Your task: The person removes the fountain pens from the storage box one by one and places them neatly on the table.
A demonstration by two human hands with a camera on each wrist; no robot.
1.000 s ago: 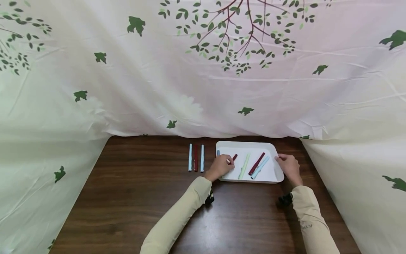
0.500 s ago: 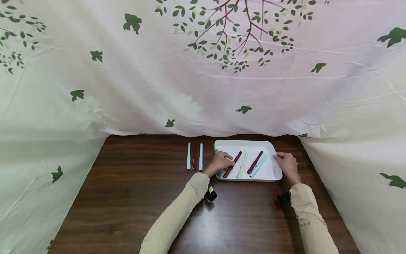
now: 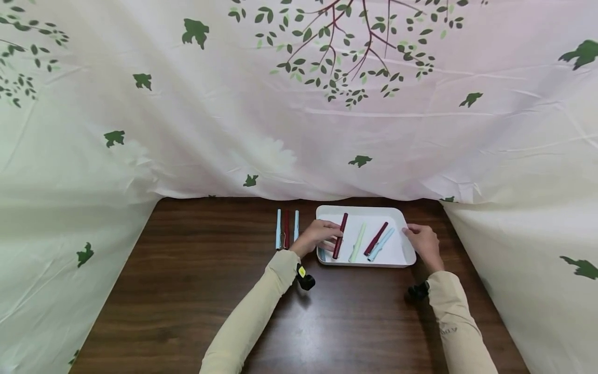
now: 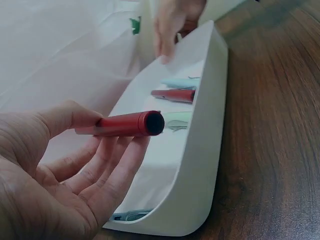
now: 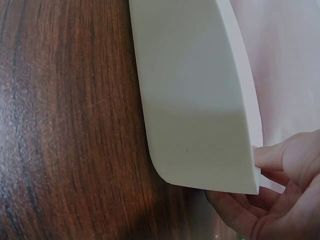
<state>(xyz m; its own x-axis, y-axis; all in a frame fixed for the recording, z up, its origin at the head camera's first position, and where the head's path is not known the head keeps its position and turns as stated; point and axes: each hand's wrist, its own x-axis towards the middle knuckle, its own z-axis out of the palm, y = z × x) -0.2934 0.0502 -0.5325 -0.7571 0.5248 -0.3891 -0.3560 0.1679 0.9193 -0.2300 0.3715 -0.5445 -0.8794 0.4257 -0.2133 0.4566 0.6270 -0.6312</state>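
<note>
A dark red pen is pinched by the left hand between the thumb and the other fingers, which are curled under it. The pen is held above the left part of the white tray, with its far end pointing toward the curtain. In the left wrist view the round end of the pen is seen just over the tray wall.

The right edge of the tray is gripped by the right hand; its thumb and fingers are pressed on the rim at the corner.

Inside the tray a pale green pen, a second dark red pen and a light blue pen are lying side by side. On the bench, just left of the tray, three more pens are laid parallel: light blue, dark red, light blue.
</note>
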